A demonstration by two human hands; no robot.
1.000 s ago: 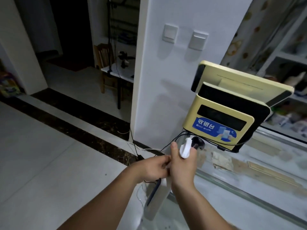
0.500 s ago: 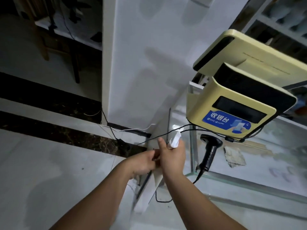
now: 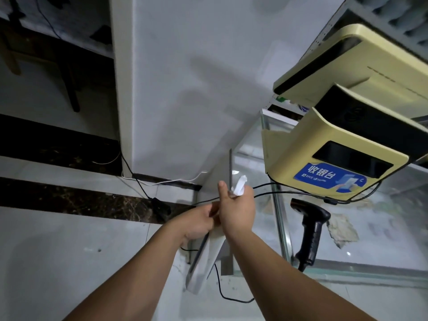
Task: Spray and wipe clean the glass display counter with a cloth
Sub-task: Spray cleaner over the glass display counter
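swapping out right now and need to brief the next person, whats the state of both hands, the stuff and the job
Right hand: grips the white spray head, up by the counter's left corner; the bottle is hidden.
Left hand: holds what looks like the white cloth, which hangs down.
Glass counter: to the right, with a black scanner standing on it and a yellow cash register above.
Done: nothing I can see; no wet or wiped patch shows.
Left: spray the glass, then wipe, probably working round the scanner and cables.
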